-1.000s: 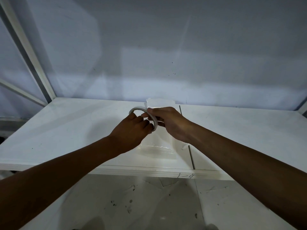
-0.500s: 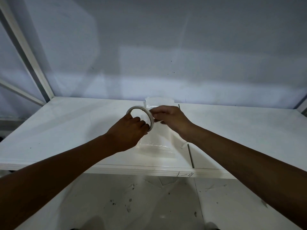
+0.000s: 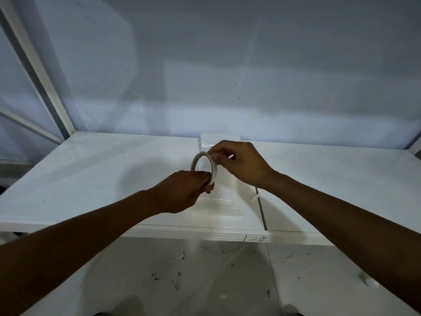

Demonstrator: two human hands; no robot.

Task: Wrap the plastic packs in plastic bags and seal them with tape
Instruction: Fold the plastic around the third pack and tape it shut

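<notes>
A thin ring-shaped roll of tape (image 3: pixel 213 165) is held upright above the table. My left hand (image 3: pixel 182 192) grips its lower edge. My right hand (image 3: pixel 239 164) pinches the roll's top edge with thumb and fingertips, where the tape end seems to be. Under both hands a clear plastic bag with a pack inside (image 3: pixel 224 199) lies flat on the white table (image 3: pixel 95 176). The bag's far end (image 3: pixel 218 136) shows past my right hand, near the wall.
A small loose strip of tape (image 3: pixel 254 198) lies right of the bag beside a seam in the tabletop. The table's front edge (image 3: pixel 227 234) is close to me, with a scuffed white floor below. A white wall stands behind; a metal frame post (image 3: pixel 38 71) rises at left.
The roll has been turned more upright and shifted slightly right. My left hand slid down to its lower edge, and my right hand moved up to pinch the top.
</notes>
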